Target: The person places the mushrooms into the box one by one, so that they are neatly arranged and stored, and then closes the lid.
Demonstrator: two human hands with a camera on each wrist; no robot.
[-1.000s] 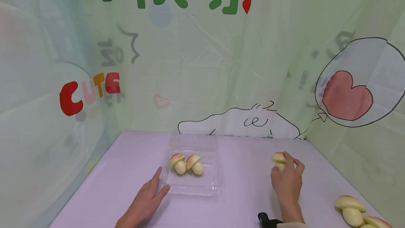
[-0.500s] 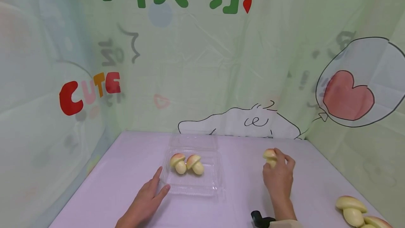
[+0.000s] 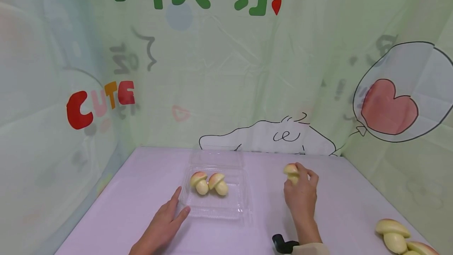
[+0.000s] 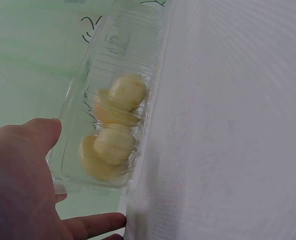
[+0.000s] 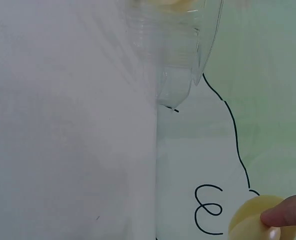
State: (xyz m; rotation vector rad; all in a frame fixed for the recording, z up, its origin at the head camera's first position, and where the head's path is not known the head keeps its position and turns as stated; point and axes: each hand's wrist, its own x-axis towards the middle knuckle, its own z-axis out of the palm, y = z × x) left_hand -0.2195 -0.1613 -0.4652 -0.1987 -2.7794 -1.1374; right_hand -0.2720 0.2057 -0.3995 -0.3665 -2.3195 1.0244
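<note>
A clear plastic clamshell box (image 3: 233, 204) lies with its lid up on the table, and two toy mushrooms (image 3: 218, 184) sit side by side inside it. My left hand (image 3: 161, 223) rests with straight, spread fingers at the box's left front corner; the left wrist view shows the thumb beside the clear wall. To the right of the box, my right hand (image 3: 301, 192) pinches another toy mushroom (image 3: 291, 171), cream with a pinkish cap, between thumb and fingers. In the right wrist view that mushroom (image 5: 255, 220) shows at the lower right under the thumb.
More toy mushrooms (image 3: 393, 235) lie at the table's right front edge, partly cut off by the frame. The pale lilac table (image 3: 141, 176) ends at a printed curtain (image 3: 226, 70) behind and on both sides. A black strap piece (image 3: 283, 244) sits at my right wrist.
My right hand has moved left towards the box, carrying its mushroom. The left hand, the box and the two mushrooms in it have stayed in place.
</note>
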